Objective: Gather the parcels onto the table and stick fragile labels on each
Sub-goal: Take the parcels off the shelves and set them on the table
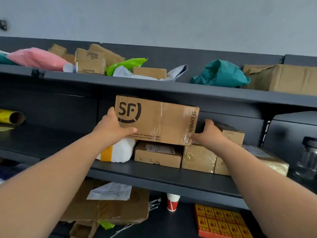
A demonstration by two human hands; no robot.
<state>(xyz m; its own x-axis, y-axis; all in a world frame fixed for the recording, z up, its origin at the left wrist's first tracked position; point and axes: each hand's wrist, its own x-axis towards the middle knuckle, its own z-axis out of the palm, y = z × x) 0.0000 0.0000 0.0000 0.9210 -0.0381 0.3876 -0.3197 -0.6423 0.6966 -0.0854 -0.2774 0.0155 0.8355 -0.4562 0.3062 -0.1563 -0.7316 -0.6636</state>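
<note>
A brown cardboard parcel printed "SF Express" (159,120) rests on top of other parcels on the middle shelf (154,174). My left hand (114,128) grips its left end, thumb on the front face. My right hand (208,134) grips its right end at the lower corner. Under it lie a white padded parcel with a yellow band (118,151), a flat brown box (157,156) and gold-wrapped boxes (199,158). A sheet of red and yellow fragile labels (221,221) lies on the dark table below at the right.
The top shelf holds a pink bag (36,58), brown boxes (90,61), a green bag (126,65), a teal bag (221,73) and a large carton (289,78). A glass jar (308,157) stands at the right. A flattened carton (109,205) and a paper cup (172,201) sit below.
</note>
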